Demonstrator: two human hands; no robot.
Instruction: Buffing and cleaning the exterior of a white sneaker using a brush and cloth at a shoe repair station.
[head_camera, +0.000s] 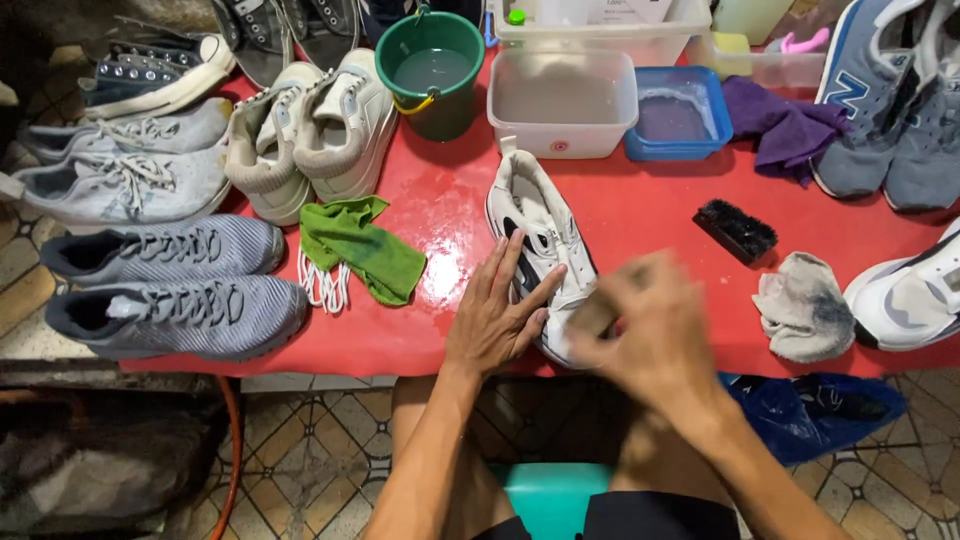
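A white sneaker lies at the near edge of a wet red table, pinned by the flat, open left hand; the blurred right hand seems closed on something indistinct; the shoe looks light, soft-sided and slippery, best gripped at the firmer sole.

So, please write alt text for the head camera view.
A left hand rests flat on a white sneaker on a wet red table; the blurred right hand is at its toe. Other shoes, a green cloth and a black brush lie around.
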